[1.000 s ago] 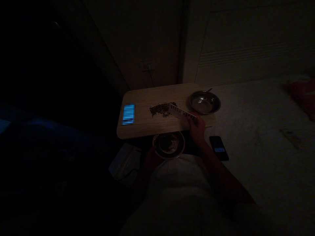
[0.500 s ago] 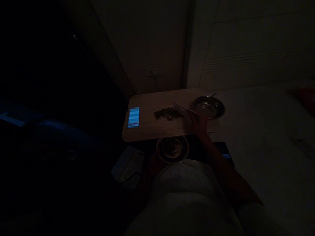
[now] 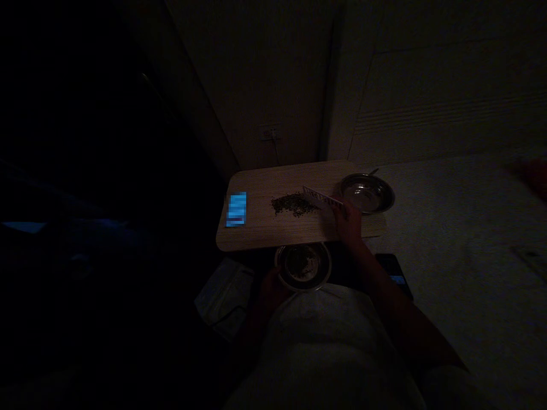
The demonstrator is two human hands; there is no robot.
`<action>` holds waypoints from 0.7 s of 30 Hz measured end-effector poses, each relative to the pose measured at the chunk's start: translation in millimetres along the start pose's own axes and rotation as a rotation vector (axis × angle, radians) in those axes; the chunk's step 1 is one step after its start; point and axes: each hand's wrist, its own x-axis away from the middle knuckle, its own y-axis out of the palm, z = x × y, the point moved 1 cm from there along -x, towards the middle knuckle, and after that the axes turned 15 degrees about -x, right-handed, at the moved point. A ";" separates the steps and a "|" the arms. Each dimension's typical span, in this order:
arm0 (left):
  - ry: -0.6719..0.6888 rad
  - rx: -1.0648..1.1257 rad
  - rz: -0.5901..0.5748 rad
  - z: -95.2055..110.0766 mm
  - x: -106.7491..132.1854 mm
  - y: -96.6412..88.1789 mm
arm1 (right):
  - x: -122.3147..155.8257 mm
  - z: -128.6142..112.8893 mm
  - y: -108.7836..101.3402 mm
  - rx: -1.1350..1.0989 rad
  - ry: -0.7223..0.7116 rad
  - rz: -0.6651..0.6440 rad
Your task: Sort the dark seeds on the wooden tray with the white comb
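While dark crumbs lie centrally on the table, the right hand pinches a slotted strip slightly right of the table's middle; the left hand clasps a bowl at its near edge. A second bowl sits at its right end.

Table sits mid-frame: screen at its left end, loose bits in the middle, a bowl at the right end. Right hand is just left of that bowl, holding a tool at the bits' right edge. Second bowl is below the table's near edge, more bits inside, left hand on its left rim. Phone is lower right.
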 end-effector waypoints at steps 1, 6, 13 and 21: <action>0.009 -0.008 -0.001 -0.6 -0.4 -0.4 | 0.6 0.5 0.9 -0.007 0.006 -0.015; 0.066 -0.035 0.030 -1.9 1.6 -3.3 | 4.4 -0.4 5.3 -0.066 0.025 -0.048; 0.034 -0.037 -0.007 -1.9 1.9 -3.0 | 2.8 -0.5 7.0 -0.059 0.031 -0.085; 0.055 -0.029 0.006 -1.3 4.0 0.0 | 5.6 1.6 2.2 -0.112 0.068 -0.095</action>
